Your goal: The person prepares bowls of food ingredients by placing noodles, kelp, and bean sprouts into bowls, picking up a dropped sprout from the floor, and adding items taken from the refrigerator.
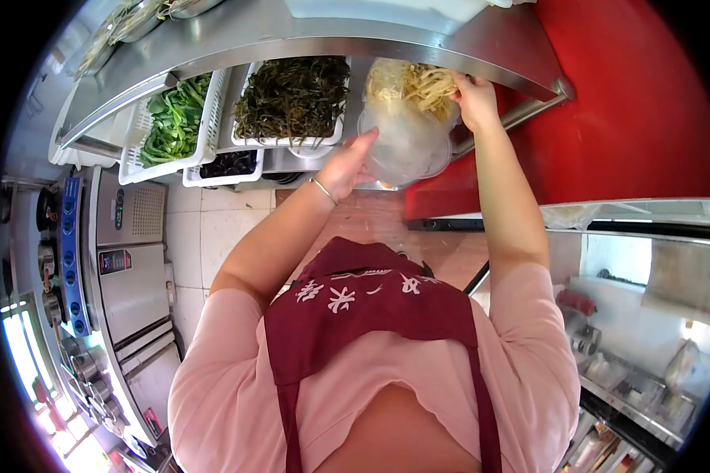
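Observation:
My left hand (350, 165) grips the near left side of a cloudy, translucent plastic tub (412, 151), thumb raised along its rim. Behind and partly under the tub are pale yellow strips (427, 85), perhaps tofu skin or noodles, with clear plastic (383, 79) around them. At their right edge, my right hand (475, 101) has its fingers closed on the strips, fingertips partly hidden. Left of the tub, a white basket (288, 142) holds dark green seaweed-like shreds (292, 98).
A metal shelf rail (315, 49) runs above the food. Leafy greens (173, 118) fill another white basket (146, 169); a lower basket (221, 180) holds dark pieces. On the right stands a red panel (631, 118). Steel kitchen units (132, 221) are at left.

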The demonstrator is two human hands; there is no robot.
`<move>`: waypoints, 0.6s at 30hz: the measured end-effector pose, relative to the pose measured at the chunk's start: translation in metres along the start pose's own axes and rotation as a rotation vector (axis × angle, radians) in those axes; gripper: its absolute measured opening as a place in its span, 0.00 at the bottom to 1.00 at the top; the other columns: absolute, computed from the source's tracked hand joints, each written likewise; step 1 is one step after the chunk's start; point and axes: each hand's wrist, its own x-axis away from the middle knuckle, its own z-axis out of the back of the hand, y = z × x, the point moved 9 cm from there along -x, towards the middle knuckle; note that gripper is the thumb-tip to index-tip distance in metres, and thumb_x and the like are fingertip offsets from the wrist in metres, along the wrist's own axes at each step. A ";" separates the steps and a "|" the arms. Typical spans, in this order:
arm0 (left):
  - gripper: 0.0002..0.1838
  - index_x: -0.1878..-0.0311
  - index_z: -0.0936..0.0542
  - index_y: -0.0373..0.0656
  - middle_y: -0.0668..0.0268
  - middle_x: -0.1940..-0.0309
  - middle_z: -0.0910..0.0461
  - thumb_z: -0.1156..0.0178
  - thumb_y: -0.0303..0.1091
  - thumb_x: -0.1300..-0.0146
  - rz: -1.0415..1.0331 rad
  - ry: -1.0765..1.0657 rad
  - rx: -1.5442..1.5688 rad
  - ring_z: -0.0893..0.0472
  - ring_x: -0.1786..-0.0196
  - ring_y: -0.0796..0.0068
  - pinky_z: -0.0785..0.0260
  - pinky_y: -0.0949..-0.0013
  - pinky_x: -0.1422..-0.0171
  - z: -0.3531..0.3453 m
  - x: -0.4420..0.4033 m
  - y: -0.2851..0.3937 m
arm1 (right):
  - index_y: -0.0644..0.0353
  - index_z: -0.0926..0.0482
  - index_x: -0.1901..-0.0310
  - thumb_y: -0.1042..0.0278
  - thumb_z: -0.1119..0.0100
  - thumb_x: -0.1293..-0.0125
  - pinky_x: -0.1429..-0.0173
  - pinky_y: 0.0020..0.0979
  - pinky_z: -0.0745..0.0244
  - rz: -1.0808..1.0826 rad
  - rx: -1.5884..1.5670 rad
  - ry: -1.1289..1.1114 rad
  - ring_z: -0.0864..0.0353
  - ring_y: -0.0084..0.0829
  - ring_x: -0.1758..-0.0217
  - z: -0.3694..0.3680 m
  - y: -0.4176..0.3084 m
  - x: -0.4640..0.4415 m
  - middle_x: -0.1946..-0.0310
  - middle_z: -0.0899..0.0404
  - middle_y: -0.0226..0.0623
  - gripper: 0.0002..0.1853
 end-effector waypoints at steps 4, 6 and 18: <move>0.39 0.35 0.41 0.42 0.58 0.41 0.33 0.48 0.62 0.40 0.004 -0.047 -0.019 0.29 0.42 0.63 0.39 0.54 0.39 -0.003 -0.006 0.003 | 0.59 0.24 0.56 0.66 0.44 0.35 0.71 0.20 0.34 -0.005 0.166 -0.210 0.30 0.15 0.75 -0.031 -0.023 0.051 0.69 0.23 0.28 0.09; 0.38 0.36 0.40 0.42 0.59 0.41 0.32 0.49 0.62 0.40 0.010 -0.040 -0.010 0.29 0.43 0.64 0.38 0.54 0.40 -0.003 -0.007 0.001 | 0.59 0.24 0.52 0.66 0.44 0.35 0.67 0.23 0.29 0.061 0.492 -0.355 0.26 0.19 0.72 -0.052 -0.016 0.073 0.67 0.22 0.30 0.12; 0.36 0.36 0.39 0.45 0.55 0.47 0.27 0.49 0.61 0.39 -0.058 -0.053 0.035 0.26 0.48 0.60 0.33 0.56 0.42 0.001 0.001 0.004 | 0.56 0.25 0.49 0.74 0.47 0.38 0.57 0.28 0.26 0.164 0.894 -0.326 0.20 0.28 0.60 -0.039 -0.003 0.013 0.55 0.22 0.38 0.15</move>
